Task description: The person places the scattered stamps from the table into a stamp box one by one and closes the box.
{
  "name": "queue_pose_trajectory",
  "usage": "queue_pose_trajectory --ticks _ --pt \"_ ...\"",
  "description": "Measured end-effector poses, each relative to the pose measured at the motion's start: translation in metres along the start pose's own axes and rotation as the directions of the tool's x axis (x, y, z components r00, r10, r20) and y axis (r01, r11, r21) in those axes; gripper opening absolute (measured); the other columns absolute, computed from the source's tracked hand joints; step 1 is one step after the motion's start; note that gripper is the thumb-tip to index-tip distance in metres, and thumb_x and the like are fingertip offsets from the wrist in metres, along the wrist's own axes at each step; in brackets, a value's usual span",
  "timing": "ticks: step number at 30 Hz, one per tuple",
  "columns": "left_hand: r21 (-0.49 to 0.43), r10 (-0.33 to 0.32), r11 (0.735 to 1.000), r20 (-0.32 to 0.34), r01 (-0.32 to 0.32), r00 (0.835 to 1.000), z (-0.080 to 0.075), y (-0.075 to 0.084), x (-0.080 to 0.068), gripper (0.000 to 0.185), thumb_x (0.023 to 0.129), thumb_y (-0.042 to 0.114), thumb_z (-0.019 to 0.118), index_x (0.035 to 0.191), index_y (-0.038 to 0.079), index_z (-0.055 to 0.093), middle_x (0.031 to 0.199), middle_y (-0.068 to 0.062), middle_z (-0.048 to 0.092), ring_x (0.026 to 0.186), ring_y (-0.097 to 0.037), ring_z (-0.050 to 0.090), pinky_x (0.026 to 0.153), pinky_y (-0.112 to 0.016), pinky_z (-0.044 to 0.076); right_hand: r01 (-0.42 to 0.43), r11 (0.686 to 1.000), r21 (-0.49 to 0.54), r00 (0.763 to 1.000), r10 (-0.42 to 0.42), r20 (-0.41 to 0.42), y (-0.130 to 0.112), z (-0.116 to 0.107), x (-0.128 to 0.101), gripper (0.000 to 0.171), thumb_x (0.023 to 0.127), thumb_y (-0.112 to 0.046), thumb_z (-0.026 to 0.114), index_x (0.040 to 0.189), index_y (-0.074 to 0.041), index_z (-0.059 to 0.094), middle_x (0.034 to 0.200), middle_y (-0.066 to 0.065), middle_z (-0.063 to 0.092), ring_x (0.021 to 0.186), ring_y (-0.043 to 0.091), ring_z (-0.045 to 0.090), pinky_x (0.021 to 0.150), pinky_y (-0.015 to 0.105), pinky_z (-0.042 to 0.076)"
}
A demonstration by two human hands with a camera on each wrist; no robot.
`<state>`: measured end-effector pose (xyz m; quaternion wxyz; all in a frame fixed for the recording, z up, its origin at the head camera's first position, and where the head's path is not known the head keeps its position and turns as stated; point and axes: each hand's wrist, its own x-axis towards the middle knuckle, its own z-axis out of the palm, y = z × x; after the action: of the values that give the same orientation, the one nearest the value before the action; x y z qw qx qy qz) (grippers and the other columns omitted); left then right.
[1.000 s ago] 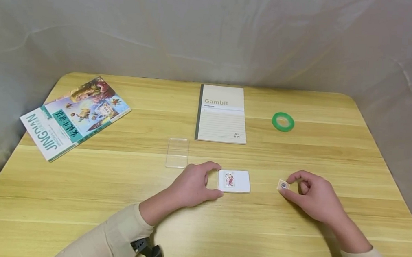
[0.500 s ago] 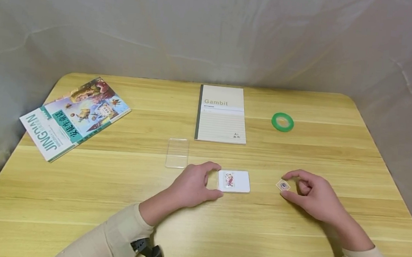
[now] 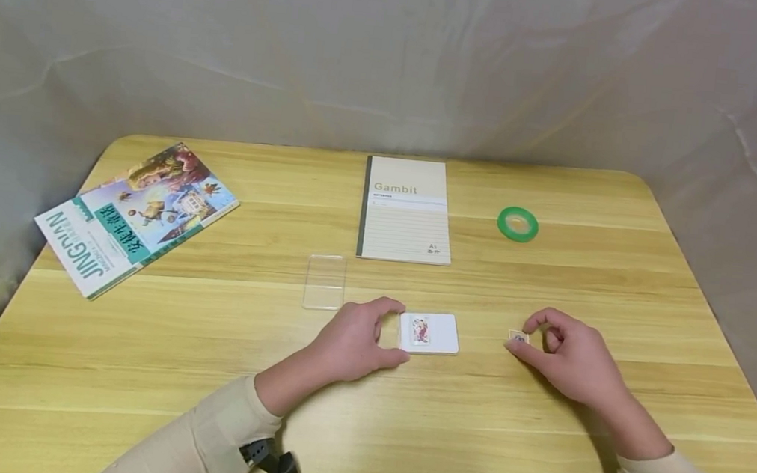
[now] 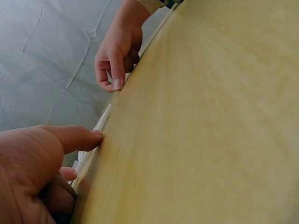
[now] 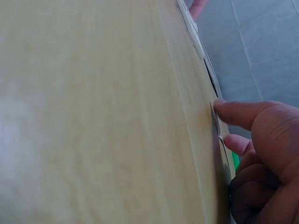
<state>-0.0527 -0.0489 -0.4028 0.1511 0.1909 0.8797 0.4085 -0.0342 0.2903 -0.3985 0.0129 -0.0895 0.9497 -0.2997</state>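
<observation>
Our left hand (image 3: 357, 342) grips the card (image 3: 446, 335) by its left end, thumb and finger spread across its width. The card's long axis runs sideways, its free short end facing the stamp (image 3: 518, 335) to its right. Our right hand (image 3: 573, 360), nearer the stamp, pinches it lightly at the edges, thumb and finger slightly parted. Open bench (image 3: 484, 341) lies between card and stamp. A picture (image 3: 420, 330) sits on the card's left half; the notebook (image 3: 408, 224) lies beyond the card, well apart.

Grey sheeting (image 3: 393, 65) round the table (image 3: 617, 287) marks a booth
</observation>
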Motion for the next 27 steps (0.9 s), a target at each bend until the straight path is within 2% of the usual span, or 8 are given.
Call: queue_pose_trajectory --ticks 2,9,13,21,24,27 --pt "0.0 -0.002 1.0 0.002 0.002 1.0 0.0 0.0 0.0 0.065 0.077 0.029 0.088 0.132 0.007 0.061 0.059 0.004 0.048 0.051 -0.008 0.04 0.047 -0.027 0.035 -0.002 1.0 0.015 1.0 0.002 0.009 0.001 0.0 0.0 0.028 0.085 -0.037 0.081 0.098 -0.019 0.064 0.058 -0.007 0.032 0.052 0.009 0.03 0.062 0.028 0.038" --pt "0.004 -0.001 1.0 -0.001 0.001 1.0 0.0 0.0 0.0 0.065 0.077 0.029 0.088 0.132 0.007 0.061 0.059 0.003 0.048 0.051 -0.008 0.041 0.048 -0.027 0.035 0.025 0.995 0.094 0.997 -0.032 0.074 0.003 -0.005 -0.001 0.024 0.085 -0.021 0.083 0.103 -0.018 0.067 0.06 -0.009 0.025 0.053 0.009 0.028 0.067 0.026 0.037" --pt "0.001 0.0 1.0 -0.001 0.0 1.0 0.0 0.0 -0.001 0.064 0.077 0.029 0.088 0.132 0.008 0.061 0.06 0.003 0.048 0.051 -0.008 0.041 0.047 -0.027 0.035 0.014 0.998 0.066 0.999 -0.017 0.046 -0.001 -0.004 0.0 0.02 0.086 -0.027 0.081 0.098 -0.017 0.067 0.058 -0.008 0.028 0.052 0.008 0.028 0.063 0.027 0.036" --pt "0.004 0.0 1.0 -0.007 0.0 1.0 0.0 0.0 -0.001 0.064 0.077 0.028 0.088 0.131 0.008 0.062 0.059 0.003 0.048 0.051 -0.008 0.041 0.048 -0.027 0.035 -0.064 0.998 -0.026 0.998 0.063 -0.015 -0.007 0.001 0.001 0.03 0.087 -0.044 0.077 0.088 -0.017 0.063 0.056 -0.005 0.034 0.05 0.012 0.031 0.058 0.03 0.037" --pt "0.003 0.001 1.0 -0.006 -0.001 1.0 0.0 0.0 -0.001 0.064 0.077 0.028 0.088 0.131 0.007 0.061 0.059 0.004 0.048 0.051 -0.008 0.041 0.047 -0.027 0.035 -0.064 0.998 0.029 0.998 0.064 0.002 -0.006 0.0 0.001 0.027 0.088 -0.041 0.077 0.093 -0.017 0.065 0.057 -0.005 0.032 0.05 0.012 0.031 0.06 0.029 0.039" --pt "0.003 0.003 1.0 -0.006 -0.003 1.0 0.001 0.0 -0.001 0.064 0.077 0.029 0.088 0.131 0.007 0.061 0.059 0.004 0.048 0.051 -0.008 0.041 0.047 -0.027 0.035 -0.034 0.993 0.109 0.999 0.031 0.035 -0.001 -0.002 0.001 0.027 0.087 -0.03 0.081 0.103 -0.015 0.066 0.059 -0.005 0.028 0.052 0.012 0.029 0.068 0.025 0.041"
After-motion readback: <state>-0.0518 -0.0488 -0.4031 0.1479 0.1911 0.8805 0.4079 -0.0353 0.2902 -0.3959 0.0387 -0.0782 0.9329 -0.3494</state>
